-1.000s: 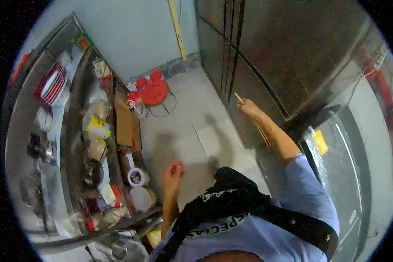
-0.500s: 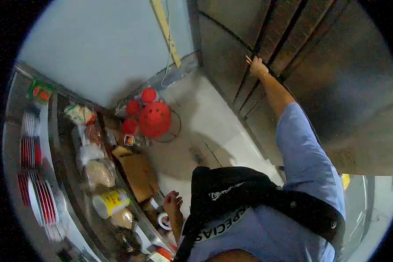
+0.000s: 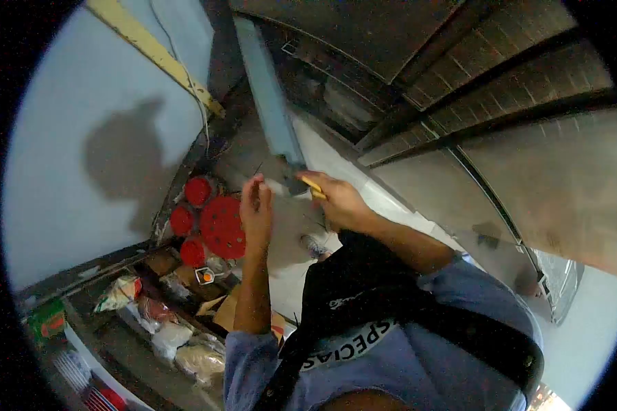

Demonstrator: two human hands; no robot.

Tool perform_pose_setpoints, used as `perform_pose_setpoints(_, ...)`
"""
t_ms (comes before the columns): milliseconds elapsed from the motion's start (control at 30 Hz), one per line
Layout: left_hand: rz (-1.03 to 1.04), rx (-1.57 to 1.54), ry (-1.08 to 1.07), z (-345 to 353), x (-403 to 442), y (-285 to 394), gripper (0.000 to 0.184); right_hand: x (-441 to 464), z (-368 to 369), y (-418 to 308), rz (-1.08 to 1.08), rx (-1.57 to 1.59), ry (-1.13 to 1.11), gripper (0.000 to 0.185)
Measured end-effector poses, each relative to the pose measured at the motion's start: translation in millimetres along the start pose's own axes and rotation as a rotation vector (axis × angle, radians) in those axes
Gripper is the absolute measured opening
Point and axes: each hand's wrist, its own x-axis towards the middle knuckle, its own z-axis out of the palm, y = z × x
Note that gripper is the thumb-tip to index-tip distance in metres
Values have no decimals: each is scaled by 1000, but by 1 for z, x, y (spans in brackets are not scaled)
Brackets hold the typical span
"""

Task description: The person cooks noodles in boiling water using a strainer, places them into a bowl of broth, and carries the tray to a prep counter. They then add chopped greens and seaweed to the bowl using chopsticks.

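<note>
My right hand (image 3: 343,202) is closed around thin yellow sticks (image 3: 313,185), whose ends stick out past the fingers. It is at the lower end of a long grey-blue panel (image 3: 271,103), which looks like a cabinet door seen edge-on; whether the fingers grip the panel is unclear. My left hand (image 3: 257,209) is raised to the left of the panel, fingers loosely bent and apart, with nothing visible in it. Behind the panel, the dark inside of the metal cabinet (image 3: 562,185) shows, with blurred contents.
A round red stool (image 3: 223,227) and red-lidded jars (image 3: 197,191) stand on the floor by the wall. At the lower left is a shelf with bagged goods (image 3: 200,361), a green box (image 3: 46,320) and plates. A yellow strip (image 3: 151,51) runs along the wall.
The view has turned toward the cabinet. My right hand has gone from the cabinet front to the panel, now swung out. My left hand has risen from low beside the shelf.
</note>
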Motion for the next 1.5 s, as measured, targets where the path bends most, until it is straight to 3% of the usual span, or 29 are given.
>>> perform_pose_setpoints(67, 65, 288, 80, 5, 37, -26, 30, 20, -18, 8, 342, 100, -278, 45)
perform_pose_setpoints(133, -410, 533, 190, -27, 60, 8, 37, 42, 3, 94, 406, 418, -266, 36)
perform_pose_setpoints(167, -176, 503, 263, -47, 72, -8, 40, 55, 26, 170, 562, 901, -253, 29)
perform_pose_setpoints(200, 60, 471, 332, -72, 82, -25, 42, 79, 19, 175, 778, 621, -230, 26)
perform_pose_setpoints(267, -166, 690, 220, -118, 97, -43, 42, 112, 40, 251, 815, 756, -151, 29)
perform_pose_setpoints(333, -209, 672, 170, -139, 109, -33, 42, 137, 66, 343, 782, 1244, -99, 37)
perform_pose_setpoints(367, -250, 624, 173, -157, 116, -48, 42, 171, 68, 355, 914, 991, -108, 27)
perform_pose_setpoints(400, -292, 574, 176, -172, 117, -63, 41, 196, 85, 405, 729, 1375, -252, 33)
perform_pose_setpoints(500, -229, 668, 259, -170, 112, -47, 49, 277, 93, 448, 712, 390, -172, 32)
perform_pose_setpoints(567, -195, 834, 246, -185, 92, -59, 56, 319, 92, 487, 612, -2, -129, 32)
perform_pose_setpoints(667, -197, 943, 185, -225, 72, -77, 60, 371, 80, 537, 536, -378, -38, 31)
perform_pose_setpoints(800, -283, 992, 201, -240, 56, -84, 61, 421, 67, 586, 534, -588, 25, 30)
perform_pose_setpoints(1100, -376, 1025, 193, -258, 32, -92, 62, 448, 87, 629, 465, -694, 82, 29)
perform_pose_setpoints(1367, -279, 861, 187, -272, -3, -76, 64, 312, 134, 505, 277, -477, -7, 28)
perform_pose_setpoints(1467, -97, 1130, 195, -190, 40, -47, 61, 231, 125, 446, 287, -335, -60, 27)
perform_pose_setpoints(1500, -175, 891, 231, -161, 56, -42, 58, 200, 118, 433, 304, -308, -59, 27)
